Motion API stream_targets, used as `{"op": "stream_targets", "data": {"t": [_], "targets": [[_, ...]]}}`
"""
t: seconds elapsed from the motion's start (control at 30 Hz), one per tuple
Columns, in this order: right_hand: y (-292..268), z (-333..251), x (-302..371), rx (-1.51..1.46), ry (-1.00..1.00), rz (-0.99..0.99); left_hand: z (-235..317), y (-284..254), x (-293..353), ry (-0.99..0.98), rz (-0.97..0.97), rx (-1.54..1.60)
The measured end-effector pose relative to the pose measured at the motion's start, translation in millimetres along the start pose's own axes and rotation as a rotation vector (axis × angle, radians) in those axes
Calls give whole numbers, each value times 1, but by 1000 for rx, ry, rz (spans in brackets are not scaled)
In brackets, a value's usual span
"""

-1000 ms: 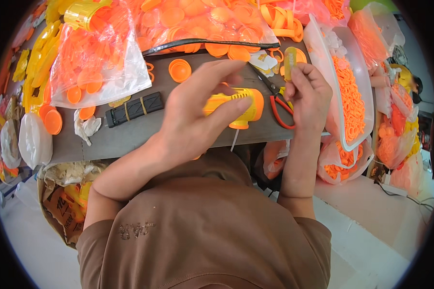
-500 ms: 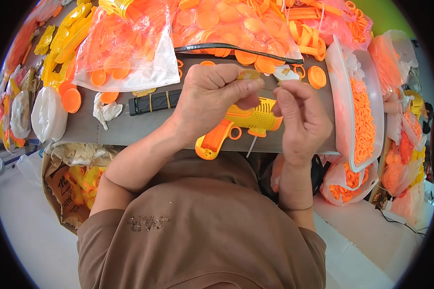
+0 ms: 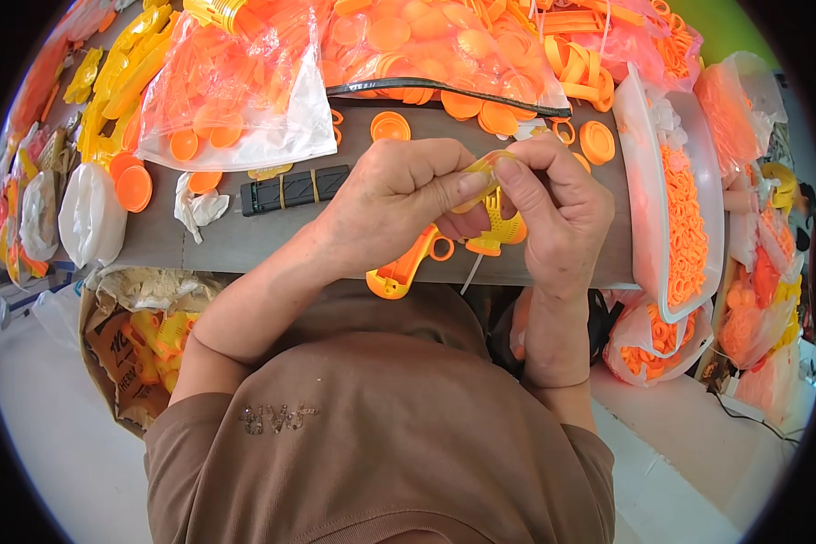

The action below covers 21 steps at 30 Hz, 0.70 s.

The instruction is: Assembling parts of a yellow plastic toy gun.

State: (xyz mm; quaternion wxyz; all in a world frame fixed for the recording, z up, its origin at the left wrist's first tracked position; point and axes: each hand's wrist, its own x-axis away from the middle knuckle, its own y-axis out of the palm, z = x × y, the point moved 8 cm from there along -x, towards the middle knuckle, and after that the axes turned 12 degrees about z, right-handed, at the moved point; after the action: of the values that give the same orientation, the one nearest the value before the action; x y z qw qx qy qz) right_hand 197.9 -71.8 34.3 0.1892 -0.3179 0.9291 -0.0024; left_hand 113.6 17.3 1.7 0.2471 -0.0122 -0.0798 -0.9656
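Over the table's front edge, my left hand [image 3: 394, 195] and my right hand [image 3: 560, 204] meet, fingers closed. Between their thumbs and fingertips they pinch a small, thin yellow sticker [image 3: 484, 166], bent and partly covered. Beneath them lies a yellow and orange toy gun [image 3: 397, 272], its orange grip towards me; my hands hide much of its body. An orange ring [image 3: 442, 247] sits beside the grip. Left of my left hand is a black ribbed bar [image 3: 296, 189] with tan bands around it.
Bags of orange parts [image 3: 245, 91] line the back of the grey table [image 3: 335, 245]. A translucent bin of orange rings [image 3: 684, 236] stands at the right. Loose orange caps [image 3: 390, 126] lie behind my hands. A paper sack [image 3: 122, 354] of yellow parts stands below, at left.
My right hand has moved left and now grips the sticker together with my left hand. The sticker has come down slightly and turned, covering part of the toy gun.
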Motion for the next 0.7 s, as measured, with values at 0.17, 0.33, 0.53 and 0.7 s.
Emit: {"op": "stream_targets", "data": {"t": [0.17,0.33,0.53,0.7], "targets": [[2,3,2,-55,-32,15,-3,-4,-2,32,65,-3],[4,-1,4,-18,-11,35,1,-14,-3,71,143,-125],[-1,-3,5,138,-85,28,8,-17,-4,109,159,-97],[-1,-7,12,64,-78,50,14,-27,-3,104,181,-90]]}}
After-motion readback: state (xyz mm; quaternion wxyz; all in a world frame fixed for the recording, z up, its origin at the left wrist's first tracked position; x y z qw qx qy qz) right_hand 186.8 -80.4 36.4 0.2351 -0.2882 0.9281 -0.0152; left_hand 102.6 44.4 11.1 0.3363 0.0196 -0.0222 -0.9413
